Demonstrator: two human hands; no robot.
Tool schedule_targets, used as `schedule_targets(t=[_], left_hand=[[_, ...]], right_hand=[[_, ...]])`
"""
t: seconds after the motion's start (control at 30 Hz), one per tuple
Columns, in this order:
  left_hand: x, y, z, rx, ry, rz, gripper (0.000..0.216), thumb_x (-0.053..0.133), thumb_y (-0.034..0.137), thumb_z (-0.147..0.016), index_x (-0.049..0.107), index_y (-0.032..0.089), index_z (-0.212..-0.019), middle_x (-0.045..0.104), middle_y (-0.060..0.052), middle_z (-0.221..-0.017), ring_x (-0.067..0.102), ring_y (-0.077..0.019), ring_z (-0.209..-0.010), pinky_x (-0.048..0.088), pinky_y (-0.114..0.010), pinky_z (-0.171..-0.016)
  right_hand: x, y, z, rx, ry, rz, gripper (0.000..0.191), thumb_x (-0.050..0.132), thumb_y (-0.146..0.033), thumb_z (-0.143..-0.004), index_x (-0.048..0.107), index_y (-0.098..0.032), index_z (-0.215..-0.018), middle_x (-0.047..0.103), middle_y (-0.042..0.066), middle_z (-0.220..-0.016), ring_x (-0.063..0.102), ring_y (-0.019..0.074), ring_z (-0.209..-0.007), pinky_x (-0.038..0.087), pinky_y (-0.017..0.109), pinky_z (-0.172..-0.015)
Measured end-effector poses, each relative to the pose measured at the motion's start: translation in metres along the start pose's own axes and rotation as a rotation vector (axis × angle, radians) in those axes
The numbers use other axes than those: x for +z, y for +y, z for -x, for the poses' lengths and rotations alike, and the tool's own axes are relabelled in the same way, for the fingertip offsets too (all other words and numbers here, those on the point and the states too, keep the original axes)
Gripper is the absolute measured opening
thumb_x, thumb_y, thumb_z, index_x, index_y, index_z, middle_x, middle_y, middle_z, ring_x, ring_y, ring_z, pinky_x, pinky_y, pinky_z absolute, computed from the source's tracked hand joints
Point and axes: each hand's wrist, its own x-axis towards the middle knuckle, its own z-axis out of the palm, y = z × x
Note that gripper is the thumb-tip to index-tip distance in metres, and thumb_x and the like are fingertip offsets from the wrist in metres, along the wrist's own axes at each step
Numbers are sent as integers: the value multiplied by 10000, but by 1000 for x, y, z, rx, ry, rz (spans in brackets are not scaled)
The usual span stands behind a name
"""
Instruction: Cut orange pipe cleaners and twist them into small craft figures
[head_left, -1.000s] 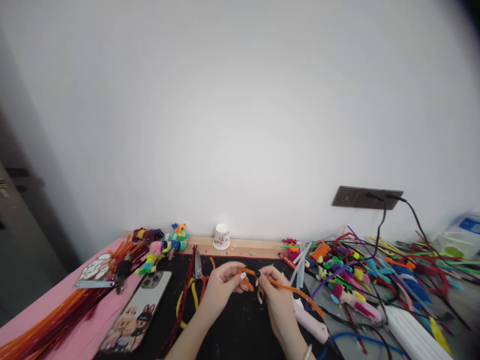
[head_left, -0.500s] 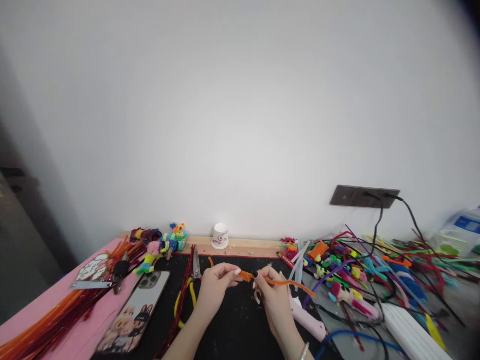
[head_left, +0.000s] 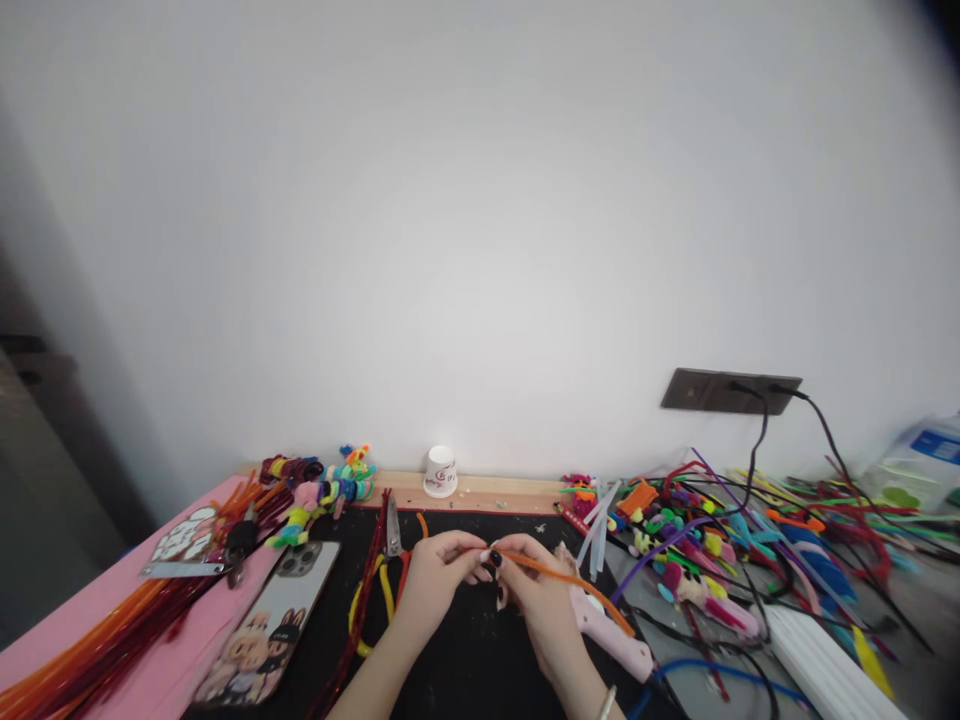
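Note:
Over the black mat (head_left: 465, 670), my left hand (head_left: 446, 575) and my right hand (head_left: 529, 585) meet fingertip to fingertip. Both are closed in a pinch on an orange pipe cleaner (head_left: 574, 580). Its long free end runs out past my right hand, sloping down to the right. The part between the fingertips is mostly hidden. Just right of my right hand lies a pink glue gun (head_left: 615, 640). Scissors (head_left: 394, 530), a yellow pipe cleaner (head_left: 356, 615) and dark red tinsel stems (head_left: 367, 590) rest left of my left hand.
A phone (head_left: 266, 630) lies at left beside orange and red stems (head_left: 112, 640) on pink material (head_left: 45, 660). By the wall stands an upturned paper cup (head_left: 440, 472). Colourful pipe cleaner figures (head_left: 705, 590) and tangled cables (head_left: 750, 660) crowd the right, near a white power strip (head_left: 817, 665).
My hands have come together, the right one moving left until the fingertips meet. The orange pipe cleaner's free end now slopes down more steeply, and its pinched section is covered.

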Motion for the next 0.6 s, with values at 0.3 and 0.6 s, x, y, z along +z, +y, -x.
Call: schedule_targets(t=[0.3, 0.6], left_hand=[[0, -1, 1, -62, -75, 50, 304, 762, 380, -672, 665, 144, -837, 724, -23, -664, 686, -156, -541, 499, -217, -504], [3, -1, 2, -72, -85, 104, 452, 801, 472, -618, 602, 158, -876, 670, 19, -591, 653, -141, -471, 480, -210, -460]], right_hand=[[-3, -2, -2, -35, 61, -15, 257, 754, -393, -676, 638, -164, -694, 601, -15, -505, 530, 120, -437, 432, 228, -457], [-2, -5, -3, -56, 128, -51, 221, 751, -355, -670, 660, -160, -720, 594, -19, -512, 527, 123, -454, 417, 228, -464]])
